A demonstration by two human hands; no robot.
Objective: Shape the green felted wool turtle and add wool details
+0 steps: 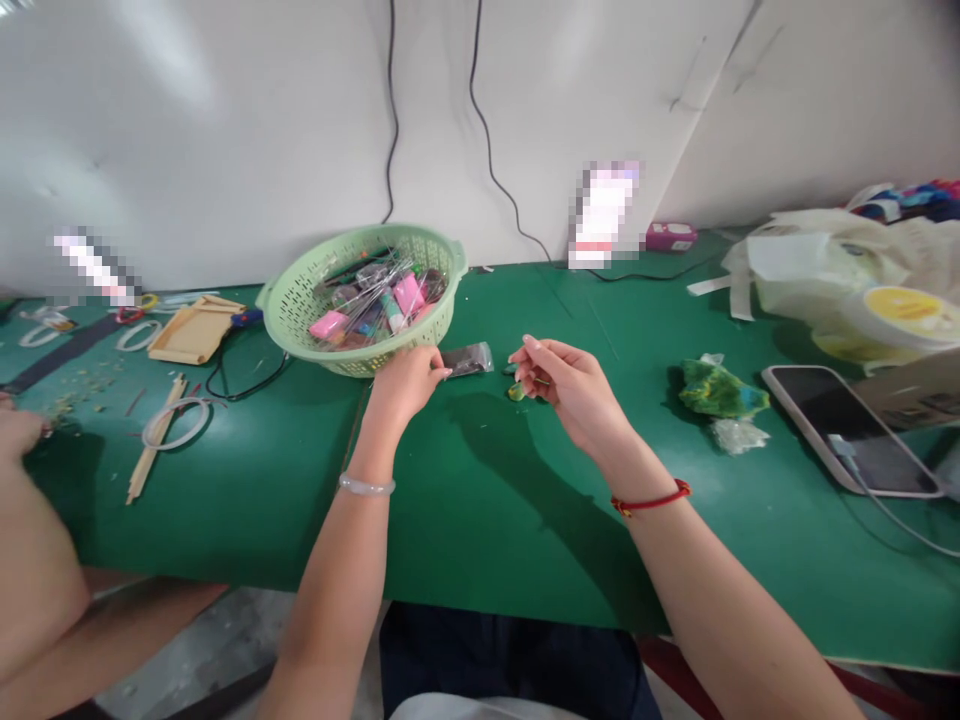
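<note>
My left hand (405,388) is in front of the basket, its fingers closed at one end of a small clear packet (470,359) with dark contents. Whether the packet also rests on the table cannot be seen. To the right, my right hand (564,380) is raised over the table with thumb and fingertips pinched together. Anything between those fingertips is too small to make out. Just below and left of them lies a small yellow-green piece (516,392), partly covered by the fingers. A light green plastic basket (300,335) holds pink packets, clear wrappers and thin sticks.
A green-yellow lump (721,390) and a phone with a cable (847,430) lie at right, near plastic bags (787,265). A wooden tray (196,330), a white ring (176,424) and sticks lie left. Another person's arm (34,530) reaches in there.
</note>
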